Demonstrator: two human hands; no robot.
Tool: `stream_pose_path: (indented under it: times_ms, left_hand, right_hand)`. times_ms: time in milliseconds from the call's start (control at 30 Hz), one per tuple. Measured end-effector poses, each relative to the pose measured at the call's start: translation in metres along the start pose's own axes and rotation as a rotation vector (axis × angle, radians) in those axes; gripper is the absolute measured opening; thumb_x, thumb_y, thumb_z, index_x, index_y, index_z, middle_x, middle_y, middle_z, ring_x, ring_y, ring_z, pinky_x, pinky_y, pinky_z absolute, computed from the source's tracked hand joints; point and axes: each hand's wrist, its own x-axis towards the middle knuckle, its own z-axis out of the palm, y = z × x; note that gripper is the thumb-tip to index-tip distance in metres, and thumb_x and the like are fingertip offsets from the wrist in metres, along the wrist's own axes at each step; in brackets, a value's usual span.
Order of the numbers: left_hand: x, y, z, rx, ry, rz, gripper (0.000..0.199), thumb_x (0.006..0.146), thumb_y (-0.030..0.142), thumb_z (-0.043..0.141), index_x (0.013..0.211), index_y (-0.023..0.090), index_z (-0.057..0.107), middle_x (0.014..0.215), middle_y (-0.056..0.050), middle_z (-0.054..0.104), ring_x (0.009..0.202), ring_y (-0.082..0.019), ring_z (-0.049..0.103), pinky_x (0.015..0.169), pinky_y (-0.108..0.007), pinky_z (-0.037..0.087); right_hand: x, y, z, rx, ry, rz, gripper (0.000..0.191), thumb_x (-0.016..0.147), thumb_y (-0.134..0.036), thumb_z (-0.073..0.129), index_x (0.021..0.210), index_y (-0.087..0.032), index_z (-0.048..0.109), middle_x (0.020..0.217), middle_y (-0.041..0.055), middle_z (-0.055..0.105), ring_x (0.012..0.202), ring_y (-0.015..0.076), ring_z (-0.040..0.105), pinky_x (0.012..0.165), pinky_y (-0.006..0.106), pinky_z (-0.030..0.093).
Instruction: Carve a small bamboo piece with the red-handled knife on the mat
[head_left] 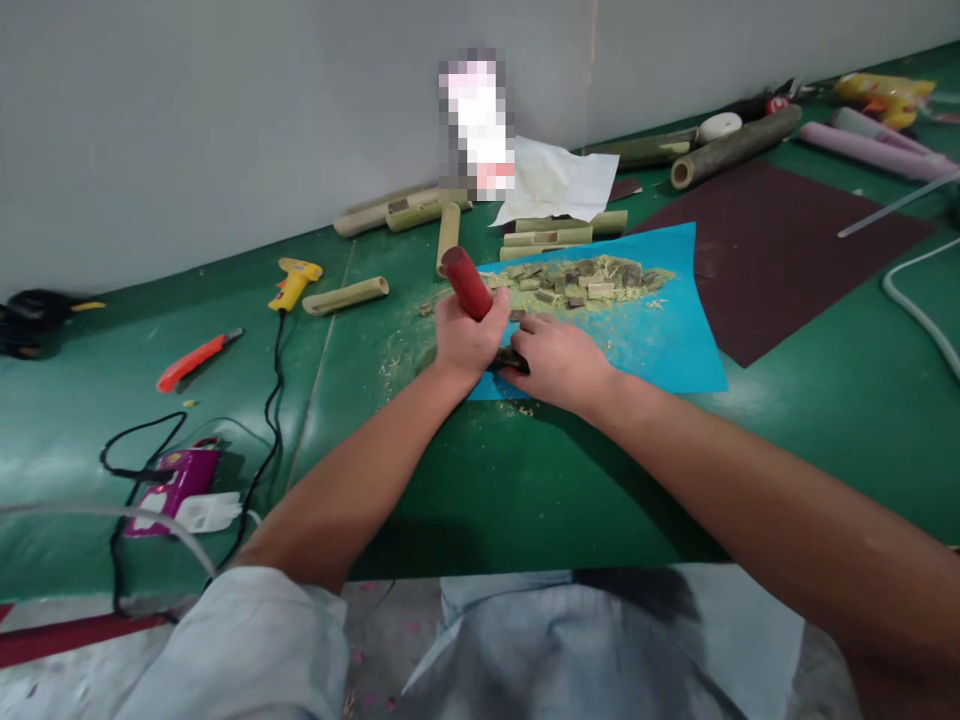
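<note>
My left hand (471, 345) is closed around the red handle (466, 283) of a tool. The handle tilts up and to the left out of my fist, and the tool's working end is hidden. My right hand (564, 362) sits close beside it with fingers curled. Between the two hands shows a dark object (511, 360), mostly covered, so its kind is unclear. Both hands are over the near left part of a blue sheet (660, 350). Behind them on that sheet lies a heap of wood shavings and small bamboo chips (592, 285).
A bamboo tube (346, 296), yellow glue gun (294, 285), orange utility knife (196, 362) and purple power strip (176, 485) with cords lie left. Cut bamboo pieces (547, 238) and white paper (559, 180) are behind. A dark brown sheet (780, 260) and thick bamboo tube (739, 147) lie right.
</note>
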Motion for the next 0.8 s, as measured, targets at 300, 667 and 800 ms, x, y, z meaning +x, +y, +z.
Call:
stream_pose_path:
  times_ms: [300, 667, 800]
  left_hand:
    - [-0.0001, 0.0004, 0.0005, -0.143, 0.02, -0.078, 0.028, 0.075, 0.025, 0.068, 0.055, 0.021, 0.048, 0.049, 0.005, 0.045, 0.046, -0.008, 0.042, 0.048, -0.024, 0.04]
    - [-0.0018, 0.0043, 0.0011, -0.263, 0.076, -0.083, 0.042, 0.086, 0.047, 0.076, 0.06, 0.021, 0.055, 0.049, 0.005, 0.054, 0.039, -0.007, 0.047, 0.042, -0.021, 0.044]
    - [-0.005, 0.0041, -0.0009, -0.234, 0.051, -0.072, 0.041, 0.086, 0.046, 0.076, 0.062, 0.021, 0.054, 0.049, 0.005, 0.054, 0.041, -0.007, 0.048, 0.043, -0.021, 0.046]
  right_hand:
    - [0.004, 0.0026, -0.0031, 0.012, -0.071, -0.019, 0.033, 0.104, -0.038, 0.063, 0.117, -0.01, 0.074, 0.115, 0.0161, 0.073, 0.118, 0.0294, 0.066, 0.097, 0.037, 0.05]
    - [0.0012, -0.0011, 0.0036, -0.032, -0.035, -0.04, 0.03, 0.101, -0.035, 0.066, 0.119, -0.011, 0.072, 0.114, 0.0144, 0.071, 0.117, 0.0295, 0.063, 0.094, 0.037, 0.049]
    - [0.0013, -0.0017, 0.0053, -0.046, -0.031, -0.056, 0.031, 0.102, -0.035, 0.065, 0.12, -0.011, 0.072, 0.114, 0.0142, 0.071, 0.117, 0.0299, 0.062, 0.095, 0.039, 0.049]
